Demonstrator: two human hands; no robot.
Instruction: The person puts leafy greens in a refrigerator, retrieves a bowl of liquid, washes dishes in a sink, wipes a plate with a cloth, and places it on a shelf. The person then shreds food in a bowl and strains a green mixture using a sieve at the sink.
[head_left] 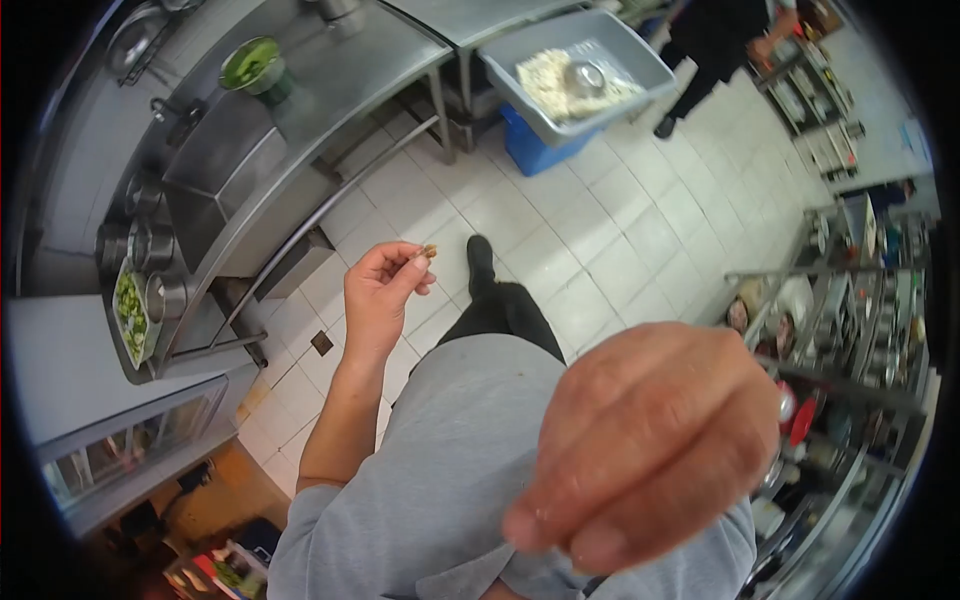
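Note:
My left hand (388,285) is raised in front of the grey shirt, over the tiled floor. Between its thumb and fingertips it pinches a small brown piece (430,251), too small to name. My right hand (655,440) looms large, very close to the camera, its back toward me. Its fingers are curled and pressed together, pointing down toward the shirt collar. Whatever they may hold is hidden.
A steel counter with a sink (225,165) runs along the left, bearing a bowl of greens (252,66) and a tray of chopped greens (131,310). Ahead, a grey tub (652,80) holds white food and a metal bowl. Another person (715,50) stands beyond; shelves (830,375) line the right.

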